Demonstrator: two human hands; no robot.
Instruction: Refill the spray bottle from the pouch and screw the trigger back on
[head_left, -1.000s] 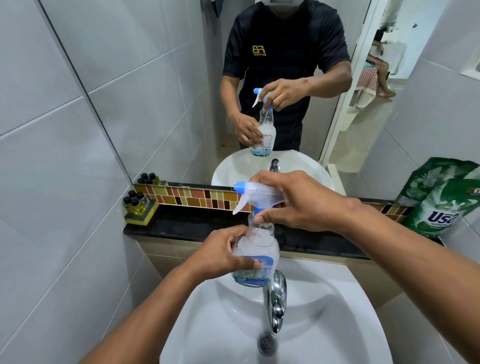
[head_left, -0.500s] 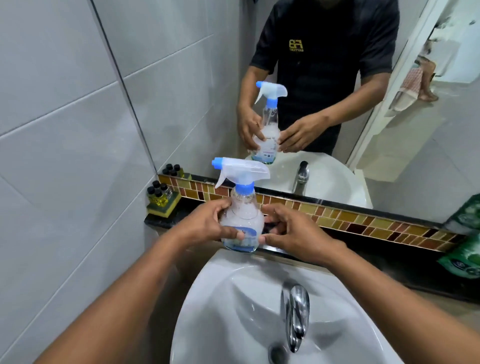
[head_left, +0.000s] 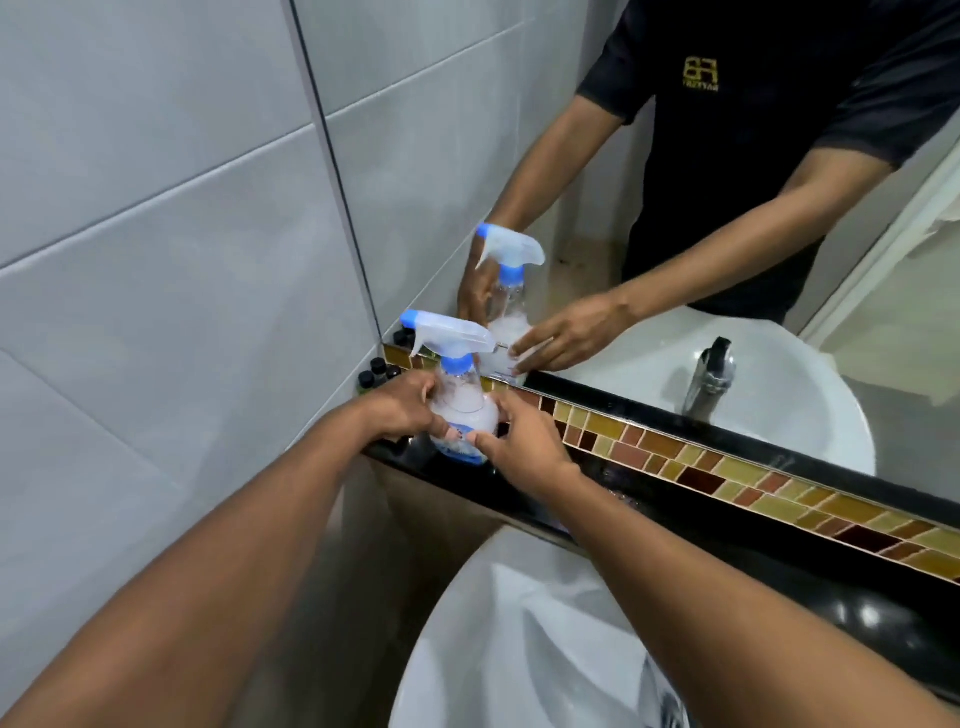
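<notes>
The clear spray bottle (head_left: 464, 402) stands upright on the black ledge (head_left: 639, 506) at its left end, with its white trigger head and blue collar (head_left: 451, 336) on top. White foamy liquid fills its lower half. My left hand (head_left: 402, 408) wraps the bottle's left side. My right hand (head_left: 519, 436) touches the bottle's right side and base with its fingertips. The refill pouch is out of view.
Small dark-capped bottles (head_left: 378, 370) stand just behind the spray bottle in the ledge's left corner. A mirror (head_left: 675, 208) rises above a mosaic tile strip (head_left: 727, 467). The white sink (head_left: 519, 649) lies below the ledge. Grey tiled wall (head_left: 156, 260) closes the left side.
The bottle has moved left and away from over the sink and now rests on the ledge. My right hand left the trigger head and came down to the bottle's body.
</notes>
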